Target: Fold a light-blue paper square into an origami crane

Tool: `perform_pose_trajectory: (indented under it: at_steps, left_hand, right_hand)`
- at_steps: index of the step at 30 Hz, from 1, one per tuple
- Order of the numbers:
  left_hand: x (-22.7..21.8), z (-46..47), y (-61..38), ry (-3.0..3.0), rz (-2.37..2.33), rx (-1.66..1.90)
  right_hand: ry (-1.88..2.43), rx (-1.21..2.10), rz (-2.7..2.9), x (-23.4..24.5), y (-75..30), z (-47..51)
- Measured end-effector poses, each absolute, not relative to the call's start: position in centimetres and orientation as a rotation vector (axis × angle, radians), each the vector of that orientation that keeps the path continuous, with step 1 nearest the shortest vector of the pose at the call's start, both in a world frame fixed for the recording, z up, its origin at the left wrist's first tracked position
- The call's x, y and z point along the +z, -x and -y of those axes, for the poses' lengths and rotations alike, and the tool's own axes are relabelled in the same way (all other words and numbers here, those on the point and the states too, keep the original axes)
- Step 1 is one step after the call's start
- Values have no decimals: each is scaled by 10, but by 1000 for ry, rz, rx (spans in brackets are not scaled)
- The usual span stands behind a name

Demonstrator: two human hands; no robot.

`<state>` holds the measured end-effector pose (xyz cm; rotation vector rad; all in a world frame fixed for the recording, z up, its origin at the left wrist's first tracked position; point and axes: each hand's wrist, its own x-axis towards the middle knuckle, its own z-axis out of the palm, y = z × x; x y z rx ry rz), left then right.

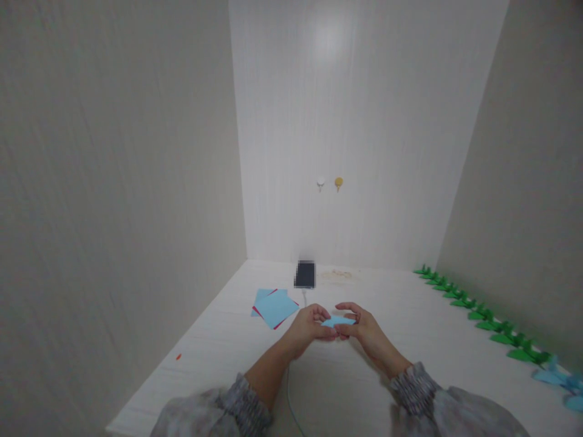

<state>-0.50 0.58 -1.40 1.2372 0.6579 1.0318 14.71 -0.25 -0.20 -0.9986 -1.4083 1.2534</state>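
1. At lower centre, our left hand [310,326] and right hand [361,326] pinch a small blue paper [337,321] between nearly closed fingers.
2. Left of it, we see overlapping blue sheets [276,308].
3. Beyond, a dark rectangle [305,274].

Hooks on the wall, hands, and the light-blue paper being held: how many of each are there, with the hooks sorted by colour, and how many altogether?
White wall hook: 1
Yellow wall hook: 1
Left hand and right hand: 2
Light-blue paper held between them: 1
Total: 5
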Motion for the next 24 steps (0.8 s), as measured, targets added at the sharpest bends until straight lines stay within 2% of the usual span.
perform_pose_trajectory:
  at_steps: [11, 24]
  left_hand:
    - [-15, -13, 11, -1351, -773, 1045]
    - [-8, -14, 2, -1139, -640, 1264]
  right_hand:
    - [991, 1274, 1635, 2, -145, 7]
    - [968, 1108, 1444, 2, -130, 14]
